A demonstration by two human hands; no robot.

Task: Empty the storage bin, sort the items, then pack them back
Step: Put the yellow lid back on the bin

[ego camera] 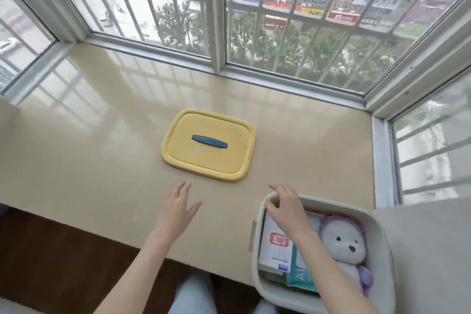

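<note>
Sill (76, 155) glossy under barred window (280, 20); left hand (175, 211) spread free, right hand (285, 209) seemingly loose over bin (382, 250).

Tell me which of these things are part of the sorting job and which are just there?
Part of the job:
- storage bin
- yellow lid, off and lying flat on the ledge
- white box in the bin
- teal pack in the bin
- plush bear in the bin

Just there:
- window bars
- ledge
</note>
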